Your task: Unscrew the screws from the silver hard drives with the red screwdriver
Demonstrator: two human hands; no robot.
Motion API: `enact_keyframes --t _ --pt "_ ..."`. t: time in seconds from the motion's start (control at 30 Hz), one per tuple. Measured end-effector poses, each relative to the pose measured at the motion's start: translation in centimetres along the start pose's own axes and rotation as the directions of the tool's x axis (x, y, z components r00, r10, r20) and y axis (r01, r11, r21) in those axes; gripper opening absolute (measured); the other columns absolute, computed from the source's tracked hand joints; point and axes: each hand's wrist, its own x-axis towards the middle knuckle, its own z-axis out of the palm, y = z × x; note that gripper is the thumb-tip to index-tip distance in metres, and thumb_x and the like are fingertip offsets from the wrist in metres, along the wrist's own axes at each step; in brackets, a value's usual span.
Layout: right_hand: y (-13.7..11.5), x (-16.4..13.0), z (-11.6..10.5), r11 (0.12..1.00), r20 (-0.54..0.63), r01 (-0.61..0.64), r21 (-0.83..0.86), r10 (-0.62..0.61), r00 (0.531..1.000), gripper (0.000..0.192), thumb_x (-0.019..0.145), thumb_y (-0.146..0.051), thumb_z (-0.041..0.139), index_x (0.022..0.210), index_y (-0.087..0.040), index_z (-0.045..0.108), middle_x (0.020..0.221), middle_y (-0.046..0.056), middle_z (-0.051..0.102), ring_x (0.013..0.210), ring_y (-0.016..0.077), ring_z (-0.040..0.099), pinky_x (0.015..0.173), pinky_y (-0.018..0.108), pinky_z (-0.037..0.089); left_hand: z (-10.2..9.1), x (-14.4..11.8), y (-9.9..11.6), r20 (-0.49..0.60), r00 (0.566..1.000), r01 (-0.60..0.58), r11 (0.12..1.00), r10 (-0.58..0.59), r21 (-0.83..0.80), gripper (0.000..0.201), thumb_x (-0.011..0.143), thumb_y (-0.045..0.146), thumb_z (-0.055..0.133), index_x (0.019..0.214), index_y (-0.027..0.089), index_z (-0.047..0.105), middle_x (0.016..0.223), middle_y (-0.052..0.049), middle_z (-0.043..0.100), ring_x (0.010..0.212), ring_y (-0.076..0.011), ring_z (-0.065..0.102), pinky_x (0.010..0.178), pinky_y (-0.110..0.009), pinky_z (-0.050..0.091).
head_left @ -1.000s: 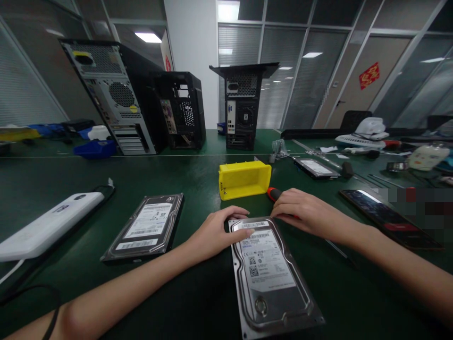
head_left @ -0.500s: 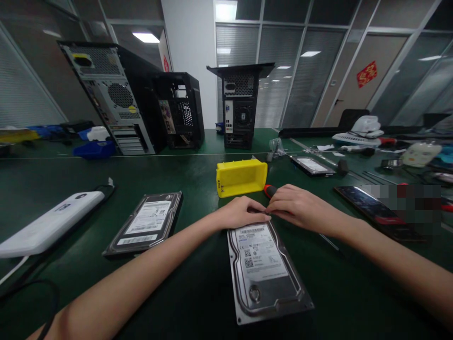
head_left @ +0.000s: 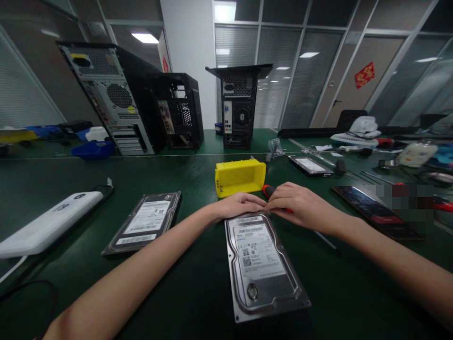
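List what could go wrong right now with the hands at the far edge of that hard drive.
1. Both the left hand and right hand crowd the far end of the hard drive; a slip could push it across the green table.
2. The screwdriver lies under the right hand, so its tip might scratch the drive.
3. The yellow bin sits close behind and could get knocked.

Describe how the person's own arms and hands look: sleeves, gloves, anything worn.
Both forearms are bare as far as the picture shows, with no sleeve in view. The left hand and the right hand wear no gloves. No ring, watch or wristband shows on either. The fingers are slim; nails are too small to judge.
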Motion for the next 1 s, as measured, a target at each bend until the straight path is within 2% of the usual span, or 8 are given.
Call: enact_keyframes --t 0.33,0.63,0.7,0.77,0.87,0.93,1.0 --pt "0.0 0.1 0.0 1.0 0.012 0.017 -0.006 -0.017 1.0 0.025 0.086 -0.02 0.047 0.102 -0.024 0.067 0.094 0.004 0.065 0.089 0.016 0.056 0.083 0.035 0.039 0.8 0.2 -0.4 -0.081 0.997 0.006 0.999 -0.01 -0.048 0.03 0.082 0.026 0.056 0.107 0.012 0.063 0.099 -0.008 0.068 0.084 -0.015 0.061 0.075 -0.027 0.044" --pt "-0.1 0.1 -0.2 1.0 0.008 0.006 0.0 -0.006 1.0 0.026 0.087 -0.023 0.045 0.102 -0.026 0.067 0.095 0.003 0.065 0.09 0.0162 0.055 0.082 0.034 0.039 1.0 0.1 -0.5 -0.039 0.999 0.015 0.98 -0.023 -0.2 0.03 0.084 0.021 0.055 0.112 0.011 0.059 0.103 -0.009 0.067 0.084 -0.0125 0.062 0.079 -0.027 0.045" --pt "0.1 0.0 -0.4 0.998 -0.011 -0.065 -0.002 0.065 0.998 0.026 0.087 -0.024 0.045 0.101 -0.026 0.067 0.096 0.003 0.064 0.091 0.0166 0.055 0.082 0.034 0.04 0.9 0.1 -0.6 -0.016 1.0 -0.014 0.975 0.01 -0.222 0.029 0.085 0.021 0.054 0.112 0.012 0.059 0.107 -0.009 0.066 0.089 -0.0131 0.062 0.081 -0.027 0.045" --pt "0.6 -0.3 -0.3 0.98 -0.052 -0.201 -0.007 0.2 0.978 0.027 0.087 -0.027 0.044 0.104 -0.024 0.065 0.1 0.005 0.063 0.093 0.0185 0.055 0.081 0.034 0.041 0.8 0.1 -0.8 0.003 0.999 -0.043 0.975 0.045 -0.22 0.029 0.086 0.022 0.052 0.112 0.013 0.06 0.111 -0.009 0.065 0.094 -0.0138 0.061 0.083 -0.028 0.044" --pt "1.9 -0.9 0.7 0.902 -0.093 -0.432 0.005 0.431 0.898 0.044 0.085 -0.044 0.043 0.114 -0.015 0.058 0.105 0.013 0.059 0.087 0.0228 0.058 0.069 0.035 0.046 0.8 0.0 -0.7 0.004 0.999 -0.042 0.987 0.044 -0.158 0.028 0.086 0.023 0.051 0.111 0.016 0.061 0.112 -0.007 0.065 0.098 -0.0142 0.06 0.085 -0.028 0.044" --pt "2.8 -1.2 1.7 0.851 -0.052 -0.524 0.041 0.526 0.849 0.06 0.08 -0.057 0.043 0.115 -0.01 0.056 0.102 0.017 0.059 0.078 0.0233 0.06 0.057 0.033 0.046 0.8 0.0 -0.5 -0.006 1.0 -0.027 0.994 0.026 -0.11 0.027 0.087 0.023 0.05 0.111 0.017 0.062 0.113 -0.006 0.065 0.099 -0.0144 0.059 0.086 -0.028 0.043" --pt "3.4 -1.3 2.6 0.811 0.024 -0.574 0.11 0.575 0.818 0.063 0.077 -0.062 0.043 0.11 -0.011 0.059 0.092 0.015 0.062 0.07 0.021 0.06 0.051 0.029 0.044 0.8 -0.1 -0.4 -0.012 1.0 -0.024 0.997 0.023 -0.072 0.028 0.087 0.023 0.049 0.111 0.017 0.062 0.112 -0.005 0.065 0.099 -0.0146 0.059 0.086 -0.028 0.043"
